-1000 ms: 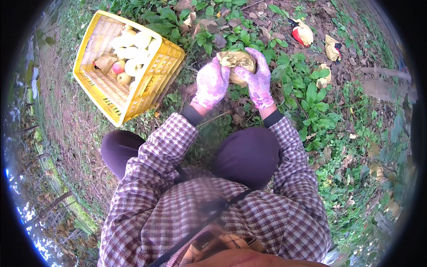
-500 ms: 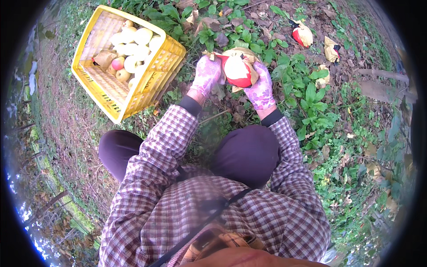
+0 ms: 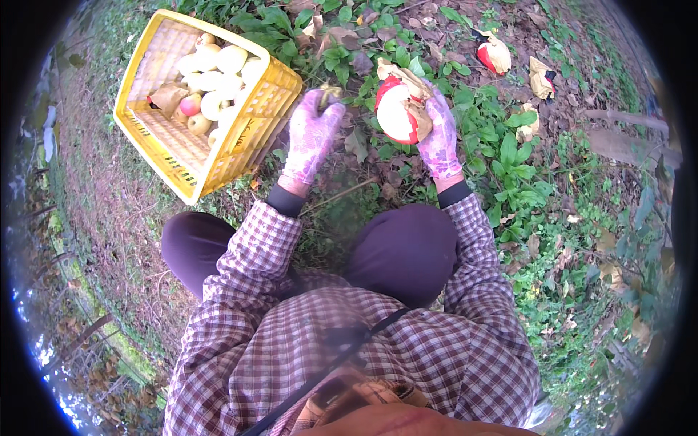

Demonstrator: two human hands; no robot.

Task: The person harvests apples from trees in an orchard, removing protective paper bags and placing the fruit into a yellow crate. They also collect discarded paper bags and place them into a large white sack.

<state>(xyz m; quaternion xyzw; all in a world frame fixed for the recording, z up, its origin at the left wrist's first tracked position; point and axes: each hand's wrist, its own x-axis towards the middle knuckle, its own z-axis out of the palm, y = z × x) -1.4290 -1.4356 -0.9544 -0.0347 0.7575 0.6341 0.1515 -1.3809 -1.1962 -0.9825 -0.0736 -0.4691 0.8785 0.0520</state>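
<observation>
My right hand (image 3: 441, 138), in a pink-and-white flowered glove, is closed round a pale apple (image 3: 393, 112). A torn brown paper bag (image 3: 418, 86) with a red lining is still partly wrapped about that fruit. To its left, apart from it, my left hand (image 3: 311, 139) wears a matching glove. Between its thumb and fingers it pinches a small brownish-green scrap (image 3: 331, 93), too small to name for sure. Near that hand stands a yellow plastic crate (image 3: 251, 120) holding several pale apples (image 3: 211, 80), one with a pink blush, and a bagged fruit (image 3: 169, 95).
On the leafy ground at the far right lie two more bagged fruits (image 3: 496, 56), (image 3: 540, 78) and a crumpled tan piece (image 3: 528, 123). Green weeds (image 3: 512, 163) grow right of my hands. My knees (image 3: 402, 254), (image 3: 195, 251) frame the space nearest me.
My left hand has come away from the apple and moved left toward the crate, a small scrap in its fingers. The right hand keeps the apple, now turned, with more of it bare.
</observation>
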